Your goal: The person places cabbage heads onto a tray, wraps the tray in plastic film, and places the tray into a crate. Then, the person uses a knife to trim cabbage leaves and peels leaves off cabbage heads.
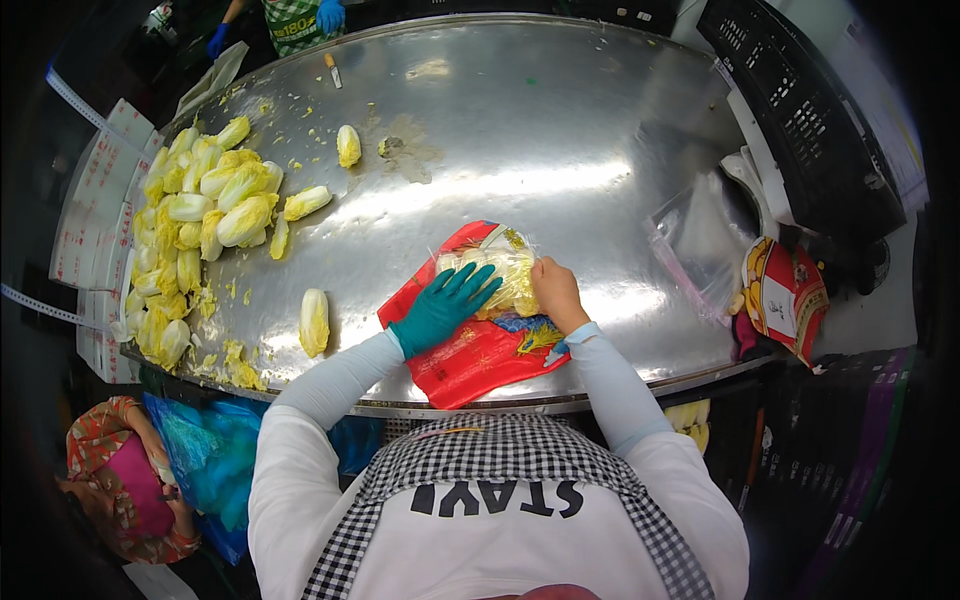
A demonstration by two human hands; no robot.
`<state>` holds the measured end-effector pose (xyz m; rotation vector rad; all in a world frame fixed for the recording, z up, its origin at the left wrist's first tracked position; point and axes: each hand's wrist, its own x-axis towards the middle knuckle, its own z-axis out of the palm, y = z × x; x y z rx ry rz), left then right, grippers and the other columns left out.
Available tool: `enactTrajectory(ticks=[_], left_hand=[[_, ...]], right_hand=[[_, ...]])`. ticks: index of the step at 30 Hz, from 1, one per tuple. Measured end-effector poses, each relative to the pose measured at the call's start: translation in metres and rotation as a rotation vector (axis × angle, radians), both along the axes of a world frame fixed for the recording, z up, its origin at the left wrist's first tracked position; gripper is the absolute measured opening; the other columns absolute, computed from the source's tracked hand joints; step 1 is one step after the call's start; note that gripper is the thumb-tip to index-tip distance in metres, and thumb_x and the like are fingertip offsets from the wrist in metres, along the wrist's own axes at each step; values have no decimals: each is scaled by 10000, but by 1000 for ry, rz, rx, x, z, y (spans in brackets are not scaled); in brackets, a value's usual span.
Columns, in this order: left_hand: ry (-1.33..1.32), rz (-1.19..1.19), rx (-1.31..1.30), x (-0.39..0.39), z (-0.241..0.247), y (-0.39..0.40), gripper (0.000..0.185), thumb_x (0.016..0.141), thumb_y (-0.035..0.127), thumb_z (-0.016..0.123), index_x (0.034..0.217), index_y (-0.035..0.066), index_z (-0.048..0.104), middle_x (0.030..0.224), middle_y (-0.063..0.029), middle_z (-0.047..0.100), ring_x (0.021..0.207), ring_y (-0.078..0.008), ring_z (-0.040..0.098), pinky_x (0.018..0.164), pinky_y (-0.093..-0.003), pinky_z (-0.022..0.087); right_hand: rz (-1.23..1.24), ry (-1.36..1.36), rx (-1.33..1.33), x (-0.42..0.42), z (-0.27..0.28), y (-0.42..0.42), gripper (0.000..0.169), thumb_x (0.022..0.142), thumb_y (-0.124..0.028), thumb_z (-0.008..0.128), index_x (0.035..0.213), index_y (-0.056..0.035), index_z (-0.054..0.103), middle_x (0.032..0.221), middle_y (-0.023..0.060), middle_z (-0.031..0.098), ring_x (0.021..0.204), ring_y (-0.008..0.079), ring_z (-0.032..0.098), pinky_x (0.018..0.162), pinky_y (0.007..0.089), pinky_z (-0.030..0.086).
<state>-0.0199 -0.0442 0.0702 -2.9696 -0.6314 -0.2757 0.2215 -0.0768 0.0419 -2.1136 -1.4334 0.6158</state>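
Observation:
A clear plastic bag of napa cabbages [504, 271] lies on a printed red sheet [469, 367], which looks like plastic film, at the near side of the steel table. My left hand [442, 309], in a green glove, rests flat with spread fingers on the bag's left side. My bare right hand [556, 292] has its fingers curled at the bag's right edge and grips the plastic there. A blue and yellow printed part of the red sheet shows below the bag. How many cabbages are inside is hard to tell through the glare.
A heap of napa cabbages [217, 202] covers the table's left end, with leaf scraps around it. Single cabbages [314, 322] lie nearer me. A knife [333, 70] is at the far edge. Plastic bags [701, 240] and a black crate [806, 112] stand right. Co-workers are at far left [300, 22] and near left [131, 480].

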Motion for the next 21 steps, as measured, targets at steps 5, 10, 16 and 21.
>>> enactTrajectory(ticks=[5, 10, 16, 21], left_hand=[[-144, 67, -500, 6, 5, 25, 693, 866, 127, 621, 1485, 107, 310, 1503, -177, 343, 1381, -317, 362, 1142, -414, 288], [-92, 101, -618, 9, 14, 52, 869, 734, 114, 736, 1486, 91, 302, 1472, -204, 381, 1349, -341, 400, 1135, -403, 302], [46, 72, -947, 10, 14, 86, 978, 643, 33, 733, 1503, 141, 281, 1393, -211, 466, 1269, -378, 467, 1081, -405, 378], [119, 148, -875, 12, 8, 82, 1010, 618, 50, 745, 1507, 188, 285, 1360, -206, 491, 1219, -400, 489, 1053, -441, 394]], right_hand=[[-25, 32, 15, 1, -1, 0, 339, 955, -293, 439, 891, -6, 608, 826, 266, 636, 801, 461, 613, 726, 515, 488], [-56, -4, 12, -2, 4, -7, 352, 958, -311, 442, 881, -15, 615, 810, 268, 637, 783, 457, 617, 715, 516, 487], [-65, -204, 0, -3, 24, -11, 252, 906, -271, 548, 974, -33, 593, 937, 203, 649, 891, 395, 614, 757, 468, 491], [295, -191, 600, -28, 47, 6, 327, 854, -245, 622, 1099, -36, 563, 1074, 141, 597, 1029, 338, 546, 902, 437, 420]])
